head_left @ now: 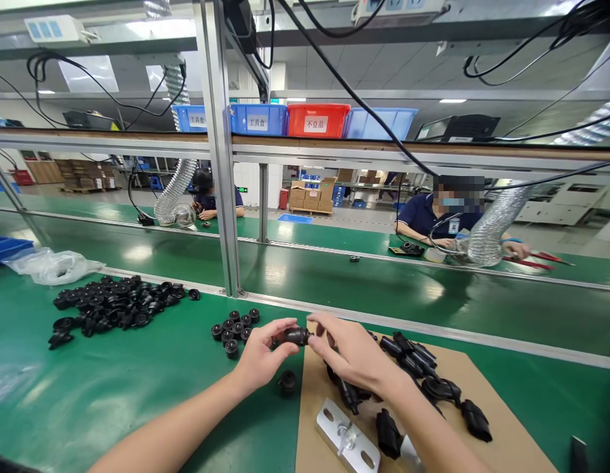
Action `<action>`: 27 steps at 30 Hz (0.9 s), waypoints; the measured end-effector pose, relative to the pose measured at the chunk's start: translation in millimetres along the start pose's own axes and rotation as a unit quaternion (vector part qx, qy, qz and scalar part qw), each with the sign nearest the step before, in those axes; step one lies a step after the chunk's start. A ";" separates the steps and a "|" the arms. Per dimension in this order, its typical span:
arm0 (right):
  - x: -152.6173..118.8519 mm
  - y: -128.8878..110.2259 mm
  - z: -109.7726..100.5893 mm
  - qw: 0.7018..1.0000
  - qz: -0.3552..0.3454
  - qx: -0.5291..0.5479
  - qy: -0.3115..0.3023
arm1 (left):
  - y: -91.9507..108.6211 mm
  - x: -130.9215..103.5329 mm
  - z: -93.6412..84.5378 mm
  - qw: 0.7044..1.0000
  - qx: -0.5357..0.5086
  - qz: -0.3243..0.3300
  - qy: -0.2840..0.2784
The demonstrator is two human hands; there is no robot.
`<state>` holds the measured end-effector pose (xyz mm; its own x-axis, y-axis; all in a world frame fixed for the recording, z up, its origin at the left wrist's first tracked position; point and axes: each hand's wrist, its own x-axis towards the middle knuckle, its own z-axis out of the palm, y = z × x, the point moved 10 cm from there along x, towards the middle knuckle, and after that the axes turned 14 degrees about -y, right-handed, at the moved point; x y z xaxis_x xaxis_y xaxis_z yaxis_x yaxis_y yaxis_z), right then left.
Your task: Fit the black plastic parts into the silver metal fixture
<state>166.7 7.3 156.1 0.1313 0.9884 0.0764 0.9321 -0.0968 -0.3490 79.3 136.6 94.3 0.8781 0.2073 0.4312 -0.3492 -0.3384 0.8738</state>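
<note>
Between my two hands, above the edge of a brown cardboard sheet (312,420), is a small black cylindrical part (297,336). My left hand (261,353) grips its left side between thumb and fingers. At the other end, the fingertips and thumb of my right hand (351,349) close on the part. Below my left hand, a single round black piece (287,383) rests on the green table. Left of that hand sits a small group of round black caps (232,348). Under and beyond my right forearm lie several black tubular parts (410,358), some partly hidden.
A silver metal block with slots (329,420) lies on the cardboard. Farther left are a heap of black parts (117,302), a clear plastic bag (53,266) and a blue tray (6,249). A metal post (220,164) rises ahead. Two people work across the bench.
</note>
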 end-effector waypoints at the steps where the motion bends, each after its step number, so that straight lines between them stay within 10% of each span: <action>1: -1.5 -7.3 -3.2 0.999 -0.046 0.012 0.008 | 1.2 -0.1 0.4 1.000 0.006 0.007 -0.002; 4: -3.8 -22.7 -1.7 0.992 -0.127 0.019 0.011 | 11.2 -1.9 2.8 0.997 0.058 0.055 -0.007; 8: 8.5 -1.6 17.8 0.984 -0.023 0.178 0.002 | 37.7 -12.6 3.7 0.962 0.202 0.179 0.030; 13: 20.3 24.5 48.1 0.894 0.060 0.442 -0.048 | 52.9 -19.4 14.9 0.890 0.344 0.299 -0.029; 19: 13.2 20.1 42.4 0.989 0.109 0.092 -0.032 | 3.0 19.3 -49.6 0.865 0.501 0.022 -0.034; 27: 26.7 3.9 82.2 0.981 0.080 0.047 -0.171 | -39.3 10.8 -77.0 0.829 0.542 -0.127 -0.055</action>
<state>146.0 43.0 79.9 0.1367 0.9447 -0.2980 0.8716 -0.2577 -0.4171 77.3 222.9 82.0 0.9238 0.3331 0.1887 0.2978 -0.9350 0.1926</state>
